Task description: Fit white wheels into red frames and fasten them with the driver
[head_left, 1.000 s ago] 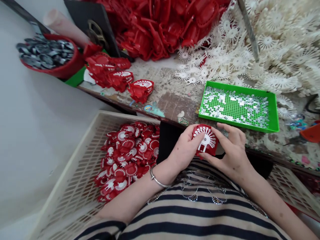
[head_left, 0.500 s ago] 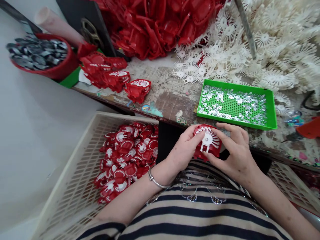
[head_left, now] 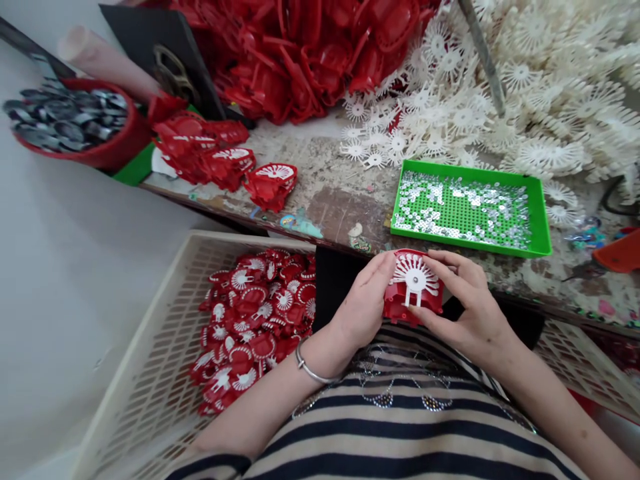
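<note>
Between my two hands, in front of my lap, is a red plastic shell (head_left: 397,308) with its inner side facing up. A white fan-shaped plastic piece (head_left: 415,281) lies in it, with a small metal dot at its hub and two prongs pointing towards me. My left hand (head_left: 364,298) is closed on the shell's left edge. On the right side, my right hand (head_left: 463,300) grips the shell with thumb and fingers, the thumb tip beside the prongs. The fingers under the shell are hidden.
A green tray (head_left: 540,217) of small metal pieces sits on the worn bench (head_left: 330,200). Behind are heaps of red shells (head_left: 310,60) and white fan pieces (head_left: 465,107). A crate (head_left: 145,340) of assembled pieces stands lower left; a red bucket (head_left: 120,137) holds dark metal parts.
My left thumb has drawn back off the white fan piece to the shell's left edge, so more of the fan shows. My right hand has shifted slightly. The view has moved a little.
</note>
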Demonstrator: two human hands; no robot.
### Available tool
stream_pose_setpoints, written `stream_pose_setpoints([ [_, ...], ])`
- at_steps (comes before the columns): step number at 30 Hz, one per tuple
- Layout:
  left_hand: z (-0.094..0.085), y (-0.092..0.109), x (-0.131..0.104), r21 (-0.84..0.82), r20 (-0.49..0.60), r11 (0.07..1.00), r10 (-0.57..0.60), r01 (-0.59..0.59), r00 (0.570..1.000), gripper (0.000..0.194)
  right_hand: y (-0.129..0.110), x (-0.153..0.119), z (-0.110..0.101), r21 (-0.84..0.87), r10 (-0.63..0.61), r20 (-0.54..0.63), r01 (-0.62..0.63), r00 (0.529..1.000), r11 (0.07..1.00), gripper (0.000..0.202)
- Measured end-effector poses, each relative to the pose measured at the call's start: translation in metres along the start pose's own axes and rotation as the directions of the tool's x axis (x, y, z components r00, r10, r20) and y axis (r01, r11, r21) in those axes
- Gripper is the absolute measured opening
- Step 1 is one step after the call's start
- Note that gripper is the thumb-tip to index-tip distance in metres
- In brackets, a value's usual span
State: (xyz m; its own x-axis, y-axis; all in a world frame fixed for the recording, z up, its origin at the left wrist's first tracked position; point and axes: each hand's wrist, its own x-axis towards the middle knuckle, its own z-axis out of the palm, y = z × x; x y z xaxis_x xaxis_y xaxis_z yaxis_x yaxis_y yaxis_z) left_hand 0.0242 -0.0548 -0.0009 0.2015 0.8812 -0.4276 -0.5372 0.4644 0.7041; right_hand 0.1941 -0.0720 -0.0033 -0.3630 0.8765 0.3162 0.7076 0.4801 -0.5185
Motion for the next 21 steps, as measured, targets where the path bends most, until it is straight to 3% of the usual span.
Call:
stream_pose_setpoints([
  [4,0.0007,-0.0001,-0.0011,-0.022,-0.001,0.999,0.032,-0.032,0.999,0.029,-0.0009,0.0002,0.0029,-0.073,-0.036,-0.061,0.031,0.997,0.997,0.053],
  [9,-0.0026,-0.0008,-0.0041,0.085,0.079,0.996,0.012,-0.019,0.997,0.027,-0.0035,0.0002,0.0057,-0.133,-0.057,-0.09,0.045,0.994,0.99,0.054],
  [21,-0.0006,0.0011,-0.0024,0.232,0.041,0.969,0.072,-0.08,0.997,0.023,-0.0081,0.0028,0.0027,-0.072,-0.04,-0.073,0.035,0.997,0.997,0.056],
])
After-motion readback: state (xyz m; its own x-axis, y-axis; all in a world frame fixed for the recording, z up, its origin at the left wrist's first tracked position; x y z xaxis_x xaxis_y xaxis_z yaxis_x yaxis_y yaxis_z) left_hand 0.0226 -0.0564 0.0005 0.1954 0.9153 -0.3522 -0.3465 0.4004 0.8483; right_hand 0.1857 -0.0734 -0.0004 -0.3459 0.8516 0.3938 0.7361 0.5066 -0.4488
